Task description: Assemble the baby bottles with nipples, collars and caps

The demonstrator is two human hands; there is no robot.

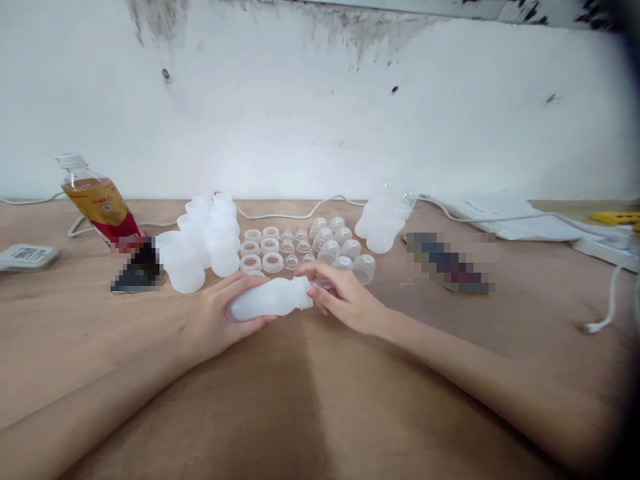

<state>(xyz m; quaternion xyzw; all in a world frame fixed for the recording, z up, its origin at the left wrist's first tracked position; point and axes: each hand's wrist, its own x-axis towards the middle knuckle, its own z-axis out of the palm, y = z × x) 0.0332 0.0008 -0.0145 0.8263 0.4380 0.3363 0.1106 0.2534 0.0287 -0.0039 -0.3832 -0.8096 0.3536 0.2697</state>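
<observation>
My left hand (225, 303) is wrapped round a frosted white baby bottle (267, 300), which lies tilted on its side with its neck to the right. At that neck, my right hand (345, 297) has thumb and fingers closed on a clear teat (323, 285), mostly hidden by the fingers. Behind the hands stand rows of white collar rings (273, 262), several clear teats (303, 245) and several clear domed caps (329, 252). More frosted bottles (223, 247) are grouped to the left. At the back right, another cluster of bottles (380, 230) has clear tops on some.
A drink bottle (103, 203) with a red and yellow label stands at the left, near a pixelated dark object (137, 270). Another pixelated object (447, 263) lies at right. A white cable (295, 217) runs along the wall to white plastic bags (495, 217) and a power strip (605, 253).
</observation>
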